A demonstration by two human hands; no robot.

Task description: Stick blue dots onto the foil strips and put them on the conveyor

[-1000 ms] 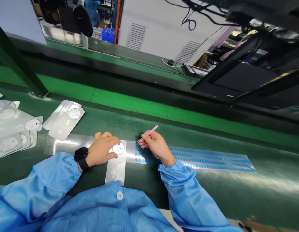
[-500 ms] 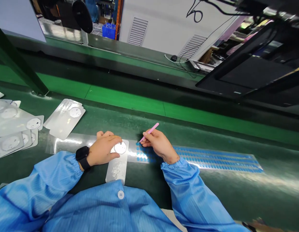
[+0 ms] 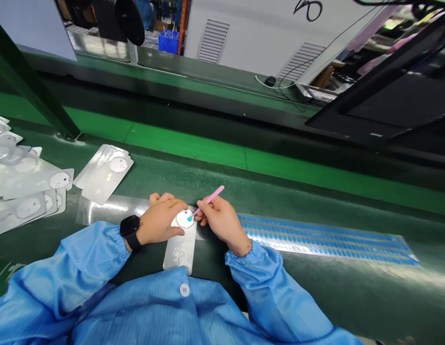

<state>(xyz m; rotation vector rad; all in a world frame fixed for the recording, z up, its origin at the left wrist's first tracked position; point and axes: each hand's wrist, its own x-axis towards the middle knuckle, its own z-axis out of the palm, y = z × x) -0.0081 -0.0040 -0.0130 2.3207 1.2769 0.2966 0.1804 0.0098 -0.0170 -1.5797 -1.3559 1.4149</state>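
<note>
My right hand pinches a pair of pink tweezers, tilted with the tip down and to the left. At that tip a small blue dot lies over the white disc of a pale flat plate. Whether the dot touches the disc I cannot tell. My left hand, with a black watch on its wrist, steadies the plate, thumb and forefinger around the disc's left side. Right of my right hand runs a long clear sheet bearing rows of blue dots.
Similar pale plates lie stacked at left, beside a larger spread pile. A green post rises at the left. A dark monitor-like panel leans in from the right. A raised ledge runs behind the green bench.
My right hand has moved left with the tweezers, from the dotted sheet to the plate's disc. A blue dot now shows on or over the disc. My left hand keeps to the plate.
</note>
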